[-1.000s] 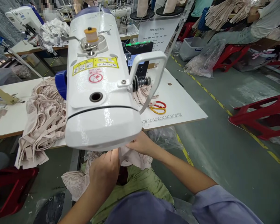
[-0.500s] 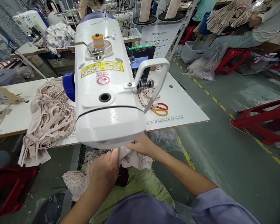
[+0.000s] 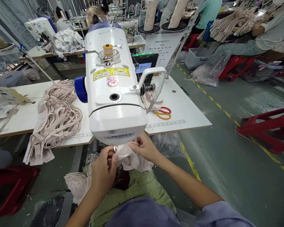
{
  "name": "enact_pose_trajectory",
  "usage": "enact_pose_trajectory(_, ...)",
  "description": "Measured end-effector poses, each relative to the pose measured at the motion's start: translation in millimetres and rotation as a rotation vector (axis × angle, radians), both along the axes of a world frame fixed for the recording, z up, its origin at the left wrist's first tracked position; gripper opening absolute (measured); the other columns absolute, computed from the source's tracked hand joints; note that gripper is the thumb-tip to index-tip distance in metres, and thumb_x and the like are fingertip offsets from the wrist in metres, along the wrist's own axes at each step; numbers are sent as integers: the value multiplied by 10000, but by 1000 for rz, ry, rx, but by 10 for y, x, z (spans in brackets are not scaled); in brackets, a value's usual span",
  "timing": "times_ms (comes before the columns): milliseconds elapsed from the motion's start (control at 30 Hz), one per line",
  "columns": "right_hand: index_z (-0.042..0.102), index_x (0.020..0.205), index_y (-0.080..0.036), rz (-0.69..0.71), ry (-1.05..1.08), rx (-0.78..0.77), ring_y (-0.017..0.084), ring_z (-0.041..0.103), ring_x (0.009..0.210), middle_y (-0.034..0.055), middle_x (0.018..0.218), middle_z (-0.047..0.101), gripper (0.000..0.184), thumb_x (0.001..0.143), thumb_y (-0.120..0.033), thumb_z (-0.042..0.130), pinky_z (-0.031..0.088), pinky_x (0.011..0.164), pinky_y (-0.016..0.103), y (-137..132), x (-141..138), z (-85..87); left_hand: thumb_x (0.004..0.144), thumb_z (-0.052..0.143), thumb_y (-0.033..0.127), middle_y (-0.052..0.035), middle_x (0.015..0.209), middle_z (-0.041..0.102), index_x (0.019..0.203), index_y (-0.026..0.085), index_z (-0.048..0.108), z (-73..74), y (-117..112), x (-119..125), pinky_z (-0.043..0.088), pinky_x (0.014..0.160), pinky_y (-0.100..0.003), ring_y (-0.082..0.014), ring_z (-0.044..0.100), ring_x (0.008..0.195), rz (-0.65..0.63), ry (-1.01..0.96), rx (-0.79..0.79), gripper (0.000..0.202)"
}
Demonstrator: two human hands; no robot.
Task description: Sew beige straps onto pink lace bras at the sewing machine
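The left hand (image 3: 104, 170) is curled, its thumb and fingertips pinching the near edge of a pale pink lace fabric (image 3: 129, 159). The right hand (image 3: 144, 149) pinches the same piece from the right, fingers bent over its top edge. The lace fabric is held between both hands just under the near end of the white sewing machine (image 3: 113, 91), above the person's lap in green trousers (image 3: 134, 189), and more of its lace hangs down to the left. The sewing machine stands on a white surface (image 3: 186, 104) and carries a small orange bobbin (image 3: 108, 49) on top. To its right on the surface lie red and yellow scissors (image 3: 163, 112), with a dark control screen (image 3: 144, 65) farther back. To its left a pile of beige straps (image 3: 55, 121) spills over the near edge. A clear plastic bag (image 3: 168, 143) hangs below the surface near the right hand. A red stool (image 3: 267, 129) stands on the floor well to the right.
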State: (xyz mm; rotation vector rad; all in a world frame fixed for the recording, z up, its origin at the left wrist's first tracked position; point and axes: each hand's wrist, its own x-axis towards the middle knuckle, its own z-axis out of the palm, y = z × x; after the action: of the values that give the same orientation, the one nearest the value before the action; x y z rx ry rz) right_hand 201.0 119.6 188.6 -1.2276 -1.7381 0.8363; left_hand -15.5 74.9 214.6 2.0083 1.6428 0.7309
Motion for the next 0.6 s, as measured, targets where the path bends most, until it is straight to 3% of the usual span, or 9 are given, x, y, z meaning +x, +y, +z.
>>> enact_pose_trajectory(100, 595, 1084, -204, -14, 31, -98, 147, 534, 720, 45, 953, 622, 241, 904, -359, 554, 429, 643, 269, -180, 53, -36, 949, 460, 476, -47, 921, 706, 1043, 197, 588, 41, 31, -36, 489, 610, -259, -183, 661, 775, -6, -169, -179, 321)
enact_pose_trajectory(267, 610, 840, -201, 132, 85, -304, 147, 508, 676, 1, 734, 570, 266, 939, -428, 514, 373, 612, 264, -692, -11, 29, 921, 500, 509, -34, 928, 713, 967, 198, 692, 111, 24, -93, 485, 735, -289, -207, 639, 852, -341, -315, -524, 368)
enact_pose_trajectory(333, 588, 819, -198, 198, 195, -371, 137, 478, 649, -9, 707, 535, 294, 921, -469, 540, 369, 594, 257, -911, -109, 71, 911, 527, 505, -41, 872, 701, 915, 179, 705, 118, -56, -122, 484, 719, -289, -203, 627, 815, -392, -463, -630, 372)
enact_pose_trajectory(467, 582, 867, -194, 292, 347, -463, 135, 460, 646, -4, 726, 510, 375, 897, -565, 542, 390, 590, 255, -1090, -411, 119, 906, 565, 483, -35, 761, 662, 854, 172, 711, 181, -290, -319, 455, 635, -267, -164, 579, 688, -196, -676, -668, 348)
enact_pose_trajectory(533, 606, 1037, -194, 399, 394, -469, 173, 536, 788, 40, 890, 583, 461, 828, -605, 626, 456, 705, 287, -1019, -604, 110, 899, 589, 467, -36, 772, 668, 887, 176, 721, 251, -383, -473, 437, 604, -250, -152, 569, 665, -114, -687, -657, 319)
enact_pose_trajectory(600, 559, 1237, -218, 507, 528, -524, 223, 562, 984, 81, 1098, 593, 671, 726, -617, 733, 471, 866, 336, -891, -803, 80, 898, 597, 457, -42, 804, 678, 906, 175, 726, 318, -427, -616, 432, 605, -241, -151, 571, 683, -92, -655, -643, 310)
